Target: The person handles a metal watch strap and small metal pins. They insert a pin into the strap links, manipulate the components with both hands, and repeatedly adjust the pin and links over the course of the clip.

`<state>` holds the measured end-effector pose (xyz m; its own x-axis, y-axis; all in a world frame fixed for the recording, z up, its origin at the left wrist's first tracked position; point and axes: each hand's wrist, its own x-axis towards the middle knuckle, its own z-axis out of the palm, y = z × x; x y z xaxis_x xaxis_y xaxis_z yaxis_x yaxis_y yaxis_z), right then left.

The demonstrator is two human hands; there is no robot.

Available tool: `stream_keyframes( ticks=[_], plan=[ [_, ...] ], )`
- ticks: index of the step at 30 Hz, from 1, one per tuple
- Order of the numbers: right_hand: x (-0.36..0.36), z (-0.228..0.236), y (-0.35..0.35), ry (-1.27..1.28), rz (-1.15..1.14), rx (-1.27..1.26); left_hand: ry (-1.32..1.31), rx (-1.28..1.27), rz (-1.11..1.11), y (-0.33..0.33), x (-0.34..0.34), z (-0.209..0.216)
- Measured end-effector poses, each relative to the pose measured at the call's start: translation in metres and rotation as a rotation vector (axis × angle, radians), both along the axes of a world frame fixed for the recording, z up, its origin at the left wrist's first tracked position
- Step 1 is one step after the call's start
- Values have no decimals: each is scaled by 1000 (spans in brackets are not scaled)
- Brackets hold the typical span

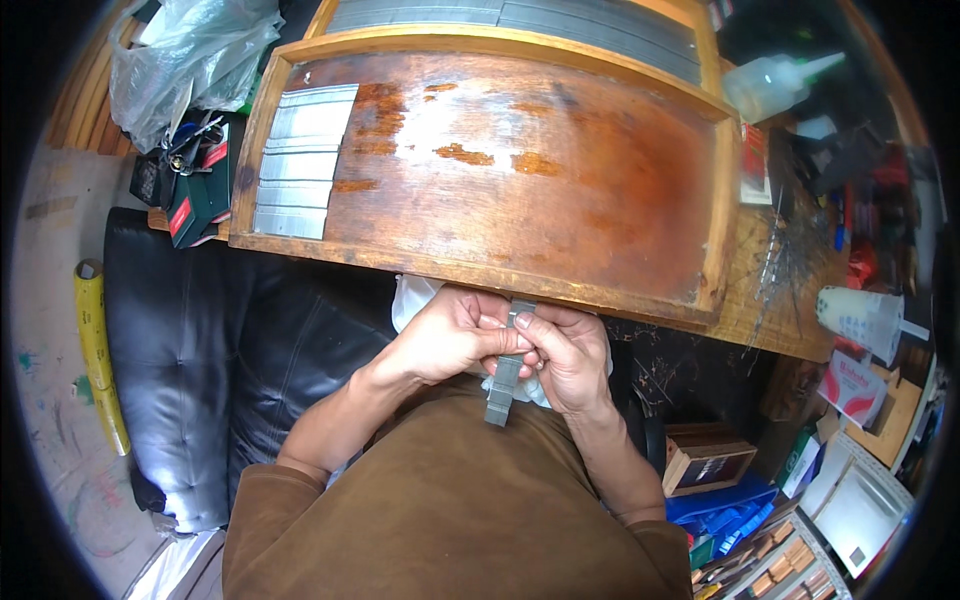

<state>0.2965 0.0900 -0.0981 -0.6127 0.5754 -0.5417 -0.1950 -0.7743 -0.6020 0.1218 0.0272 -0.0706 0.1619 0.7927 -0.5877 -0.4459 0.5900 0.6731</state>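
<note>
A narrow stack of grey metal pieces (pixel 503 388) hangs between my hands in front of my body, its lower end tilted a little to the left. My left hand (pixel 448 338) is closed, with thumb and fingers pinching the stack from its left side. From the other side, my right hand (pixel 568 358) grips the same stack, its thumb pressed on the front face. Both hands sit just below the near edge of a shallow wooden tray (pixel 480 268). Along the tray's left side lies a row of flat, shiny metal pieces (pixel 300 165). Fingertips partly hide the stack's middle.
Behind the tray stands another wooden tray (pixel 420 33) with grey metal pieces. A translucent squeeze bottle (pixel 770 85) lies at the right, near a plastic cup (pixel 862 318). Keys (pixel 190 148) and a plastic bag (pixel 190 65) are at the left, above a black leather seat (pixel 170 350).
</note>
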Motion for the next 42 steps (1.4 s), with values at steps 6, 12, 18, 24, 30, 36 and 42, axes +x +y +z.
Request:
stream_keyframes(
  ticks=[6,12,18,24,30,36,42],
  plan=[
    [0,-2,1,-77,48,75,-35,-17,59,-2,3,-2],
    [3,11,3,-14,146,155,24,87,-10,-14,0,6],
    [6,20,-1,43,176,148,0,62,-19,-22,1,17],
    [7,26,-1,17,170,159,3,77,-17,-22,4,18],
    [7,27,-3,-3,184,172,-6,110,0,-27,6,16],
    [9,28,-3,8,189,113,-32,79,9,-28,9,16],
    [9,29,-4,7,194,113,-44,74,13,-29,9,19]
  ],
)
